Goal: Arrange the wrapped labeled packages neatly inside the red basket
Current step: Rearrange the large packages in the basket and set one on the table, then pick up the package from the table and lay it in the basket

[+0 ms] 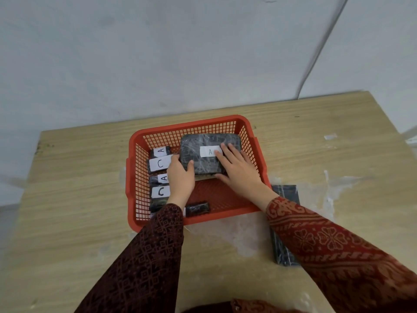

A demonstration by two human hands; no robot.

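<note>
Head view: hands [180,177] [239,170] on large package [203,141], basket's [191,123] far-right corner.

Both hands [181,177] [238,170] on large package [203,159] in red basket [191,126]; grip seemingly loose.

A large dark wrapped package [203,154], labelled A, lies flat in the red basket [194,123] toward its far right corner. Smaller labelled packages [159,163], marked A and C, line the left wall.
</note>
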